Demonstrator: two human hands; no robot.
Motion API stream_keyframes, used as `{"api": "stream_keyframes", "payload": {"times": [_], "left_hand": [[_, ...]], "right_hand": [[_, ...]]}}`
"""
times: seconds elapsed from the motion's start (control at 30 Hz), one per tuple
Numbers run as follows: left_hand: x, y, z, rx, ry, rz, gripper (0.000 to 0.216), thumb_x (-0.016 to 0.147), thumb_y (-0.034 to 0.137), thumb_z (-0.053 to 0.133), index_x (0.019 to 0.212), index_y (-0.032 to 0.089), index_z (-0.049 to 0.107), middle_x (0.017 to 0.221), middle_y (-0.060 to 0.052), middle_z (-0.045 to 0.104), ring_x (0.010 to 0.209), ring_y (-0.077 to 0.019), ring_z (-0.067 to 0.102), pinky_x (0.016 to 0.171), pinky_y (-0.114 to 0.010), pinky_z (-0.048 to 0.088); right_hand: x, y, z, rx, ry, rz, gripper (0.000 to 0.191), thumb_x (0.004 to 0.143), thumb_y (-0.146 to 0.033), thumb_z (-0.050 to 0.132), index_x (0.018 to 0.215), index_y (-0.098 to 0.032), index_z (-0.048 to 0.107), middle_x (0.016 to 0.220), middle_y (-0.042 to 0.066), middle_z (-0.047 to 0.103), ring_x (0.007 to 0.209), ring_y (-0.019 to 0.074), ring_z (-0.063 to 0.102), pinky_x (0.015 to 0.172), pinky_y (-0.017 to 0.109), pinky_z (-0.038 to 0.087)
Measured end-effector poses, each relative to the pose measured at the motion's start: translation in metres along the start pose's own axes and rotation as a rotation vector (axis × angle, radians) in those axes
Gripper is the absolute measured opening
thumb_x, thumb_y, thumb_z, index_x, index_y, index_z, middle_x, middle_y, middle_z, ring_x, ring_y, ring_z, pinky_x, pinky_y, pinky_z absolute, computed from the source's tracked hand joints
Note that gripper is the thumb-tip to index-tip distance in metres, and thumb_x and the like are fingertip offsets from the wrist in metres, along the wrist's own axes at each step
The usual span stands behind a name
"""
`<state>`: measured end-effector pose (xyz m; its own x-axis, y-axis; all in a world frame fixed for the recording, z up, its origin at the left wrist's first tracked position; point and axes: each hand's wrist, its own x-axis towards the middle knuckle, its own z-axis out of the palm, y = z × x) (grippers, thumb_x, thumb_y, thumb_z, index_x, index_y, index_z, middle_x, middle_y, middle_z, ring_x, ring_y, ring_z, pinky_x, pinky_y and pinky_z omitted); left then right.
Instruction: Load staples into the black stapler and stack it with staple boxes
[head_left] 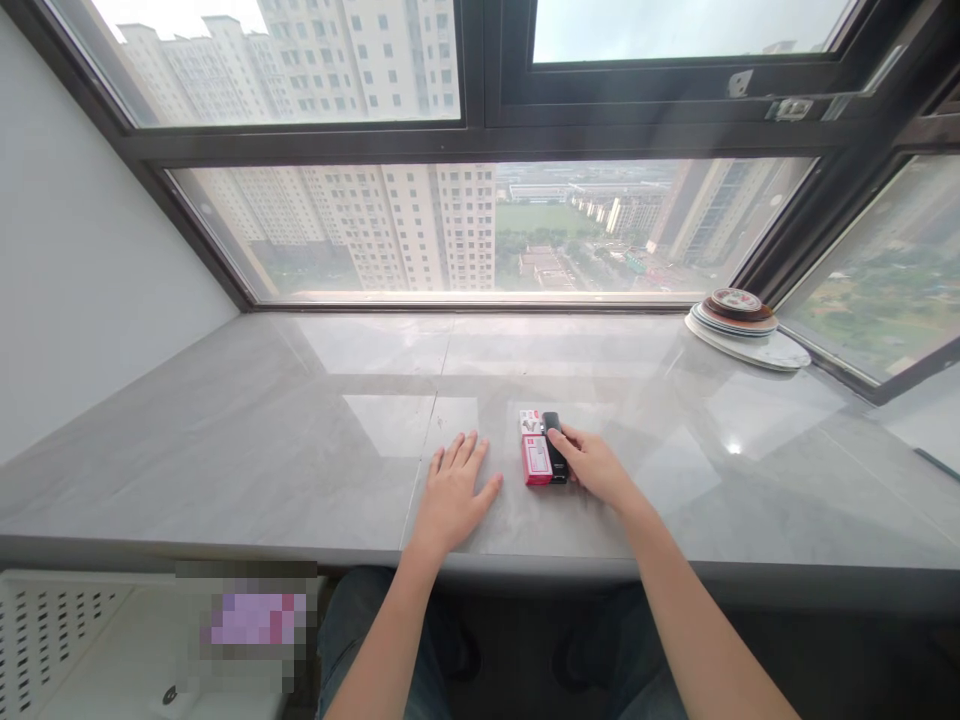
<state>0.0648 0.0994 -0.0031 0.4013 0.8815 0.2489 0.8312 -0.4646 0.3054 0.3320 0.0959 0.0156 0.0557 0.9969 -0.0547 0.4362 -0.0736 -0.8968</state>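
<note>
1. Head view: a gray counter (225, 450).
2. Stacked plates (750, 335) sit at its far right corner.
3. Left hand (450, 502) rests near the front edge, fingers apart.
4. Right hand (596, 467) clamps thumb and fingers on a black object (557, 466) near that edge.
5. Pink-and-white box (537, 460) lies just beside it.

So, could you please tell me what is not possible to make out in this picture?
Head view:
Fine print on the red-and-white box: too small.
Part of the black object: hidden by the right hand.
The purple patch in the white bin: blurred into blocks.
The bin's full extent: cut off by left and bottom edges.
</note>
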Motion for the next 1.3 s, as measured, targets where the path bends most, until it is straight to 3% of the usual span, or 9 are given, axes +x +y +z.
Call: {"api": "stream_keyframes", "payload": {"times": [0.1,0.2,0.37,0.47,0.57,0.67,0.83,1.1,1.3], "left_hand": [[0.0,-0.002,0.002,-0.056,0.016,0.002,0.051,0.104,0.043,0.046,0.155,0.034,0.043,0.168,0.0,0.034,0.158,-0.0247,0.025,0.128,-0.05,0.021],[0.0,-0.005,0.001,-0.158,0.051,-0.032,0.045,0.106,0.029,0.038,0.15,0.031,0.05,0.164,-0.001,0.042,0.155,-0.0218,0.031,0.128,-0.048,0.022],[0.004,0.011,-0.006,-0.336,0.233,-0.216,0.04,0.105,0.044,0.045,0.137,0.026,0.06,0.137,-0.008,0.064,0.131,-0.0241,0.058,0.114,-0.043,0.042],[0.011,0.038,-0.004,-0.279,0.302,-0.323,0.062,0.092,0.058,0.064,0.143,0.025,0.053,0.126,-0.01,0.064,0.118,-0.0292,0.061,0.103,-0.045,0.048],[0.017,0.063,0.004,-0.171,0.287,-0.347,0.082,0.083,0.051,0.075,0.152,0.022,0.041,0.123,-0.013,0.06,0.116,-0.033,0.06,0.095,-0.045,0.05],[0.015,0.072,0.008,-0.143,0.268,-0.311,0.069,0.088,0.036,0.069,0.151,0.023,0.042,0.121,-0.012,0.058,0.11,-0.0304,0.062,0.092,-0.042,0.05],[0.014,0.048,0.002,-0.191,0.344,-0.287,0.055,0.097,0.039,0.06,0.148,0.026,0.045,0.125,-0.011,0.056,0.113,-0.0278,0.063,0.093,-0.038,0.052],[0.066,-0.025,0.002,-0.057,0.289,-0.364,0.053,0.091,0.039,0.067,0.139,0.018,0.055,0.124,-0.014,0.059,0.112,-0.0299,0.06,0.096,-0.04,0.049],[0.045,-0.025,-0.009,-0.063,0.405,-0.374,0.043,0.097,0.043,0.06,0.134,0.022,0.058,0.121,-0.011,0.062,0.114,-0.0288,0.058,0.096,-0.04,0.047]], "right_hand": [[0.003,-0.019,0.036,-0.039,0.046,-0.112,0.051,0.099,-0.064,0.044,0.118,-0.026,0.072,0.082,0.002,0.072,0.067,0.0194,0.062,0.061,0.028,0.046],[0.002,-0.027,0.051,-0.094,0.087,-0.161,0.047,0.102,-0.06,0.041,0.113,-0.027,0.073,0.087,0.003,0.074,0.076,0.021,0.065,0.069,0.028,0.046],[-0.005,-0.014,0.036,-0.149,0.17,-0.137,0.05,0.102,-0.062,0.041,0.121,-0.027,0.072,0.076,0.001,0.069,0.069,0.0208,0.061,0.065,0.029,0.042],[-0.011,0.002,0.024,-0.141,0.257,-0.097,0.057,0.099,-0.067,0.043,0.119,-0.024,0.074,0.066,0.0,0.061,0.062,0.02,0.056,0.061,0.029,0.04],[-0.015,0.013,0.02,-0.075,0.306,-0.08,0.062,0.097,-0.071,0.047,0.124,-0.021,0.073,0.067,0.0,0.059,0.063,0.0193,0.055,0.061,0.029,0.041],[-0.015,0.017,0.021,-0.051,0.337,-0.082,0.067,0.094,-0.072,0.05,0.129,-0.019,0.072,0.067,0.0,0.059,0.064,0.0194,0.056,0.063,0.029,0.043],[-0.014,0.017,0.022,-0.04,0.331,-0.084,0.068,0.093,-0.072,0.052,0.13,-0.017,0.072,0.068,0.0,0.058,0.065,0.0189,0.056,0.064,0.029,0.044],[-0.015,0.013,0.022,-0.025,0.331,-0.071,0.069,0.093,-0.073,0.052,0.129,-0.018,0.073,0.068,0.0,0.057,0.065,0.0187,0.053,0.064,0.029,0.043],[-0.015,0.013,0.023,-0.016,0.326,-0.069,0.071,0.092,-0.073,0.053,0.129,-0.016,0.072,0.068,0.001,0.057,0.066,0.0194,0.054,0.066,0.029,0.045]]}}
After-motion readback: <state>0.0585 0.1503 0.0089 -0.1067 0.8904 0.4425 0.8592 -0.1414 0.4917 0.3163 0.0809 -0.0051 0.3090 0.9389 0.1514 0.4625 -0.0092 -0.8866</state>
